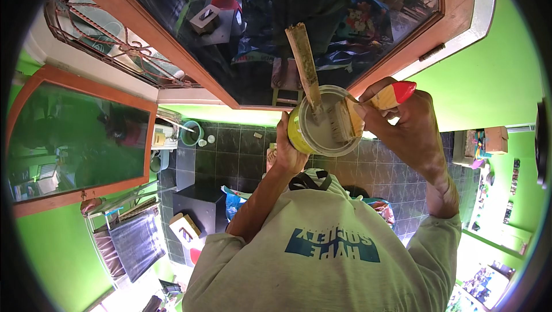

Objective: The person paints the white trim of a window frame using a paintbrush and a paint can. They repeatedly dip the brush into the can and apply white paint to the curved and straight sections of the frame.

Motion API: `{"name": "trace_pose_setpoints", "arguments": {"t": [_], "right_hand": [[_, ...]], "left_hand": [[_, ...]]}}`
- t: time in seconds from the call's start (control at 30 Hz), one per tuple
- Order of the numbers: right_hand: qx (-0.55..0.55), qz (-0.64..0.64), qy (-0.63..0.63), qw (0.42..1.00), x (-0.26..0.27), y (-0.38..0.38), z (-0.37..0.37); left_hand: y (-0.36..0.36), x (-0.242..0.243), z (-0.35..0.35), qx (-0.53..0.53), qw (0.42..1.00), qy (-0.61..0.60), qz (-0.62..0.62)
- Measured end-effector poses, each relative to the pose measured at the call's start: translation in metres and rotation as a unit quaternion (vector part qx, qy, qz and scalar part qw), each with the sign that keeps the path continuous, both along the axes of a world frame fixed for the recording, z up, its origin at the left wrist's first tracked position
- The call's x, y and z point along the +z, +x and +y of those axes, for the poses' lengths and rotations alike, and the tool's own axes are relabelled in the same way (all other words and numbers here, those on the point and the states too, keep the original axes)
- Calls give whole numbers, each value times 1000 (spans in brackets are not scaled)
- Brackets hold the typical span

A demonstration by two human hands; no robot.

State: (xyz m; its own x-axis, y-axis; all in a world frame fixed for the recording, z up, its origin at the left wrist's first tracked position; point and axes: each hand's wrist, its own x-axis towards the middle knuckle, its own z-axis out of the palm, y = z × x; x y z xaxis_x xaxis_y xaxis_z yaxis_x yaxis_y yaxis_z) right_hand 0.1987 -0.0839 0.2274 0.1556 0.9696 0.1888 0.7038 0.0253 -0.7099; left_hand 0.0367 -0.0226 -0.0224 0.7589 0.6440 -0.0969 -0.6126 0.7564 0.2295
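Note:
My left hand [291,147] grips the side of a yellow paint can [297,133], which is tilted so that its open top faces me. Greyish paint [324,127] lies inside the can, and a rough wooden stick [304,60] stands in it, leaning out over the rim. In my right hand [403,124] is a flat paintbrush [354,118] with a wooden, red-tipped handle. Its paint-coated bristles [340,122] are over the can's opening, near the right inner rim; I cannot tell how far they dip into the paint.
Close ahead is a dark glass pane [254,79] in a brown wooden frame [202,79], with reflections in it. Another wooden-framed pane [82,135] stands open at the left. On the dark tiled floor [228,139] are a teal bucket [191,139] and a black table [196,204].

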Motion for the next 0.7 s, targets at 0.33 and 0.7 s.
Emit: {"name": "trace_pose_setpoints", "arguments": {"t": [0.33, 0.7], "right_hand": [[-22, 56, -3, 998, -8, -2, 0], [-110, 174, 48, 978, -6, 21, -16]], "left_hand": [[-1, -11, 3, -6, 1000, -19, -6], [6, -12, 5, -8, 999, -28, -26]]}}
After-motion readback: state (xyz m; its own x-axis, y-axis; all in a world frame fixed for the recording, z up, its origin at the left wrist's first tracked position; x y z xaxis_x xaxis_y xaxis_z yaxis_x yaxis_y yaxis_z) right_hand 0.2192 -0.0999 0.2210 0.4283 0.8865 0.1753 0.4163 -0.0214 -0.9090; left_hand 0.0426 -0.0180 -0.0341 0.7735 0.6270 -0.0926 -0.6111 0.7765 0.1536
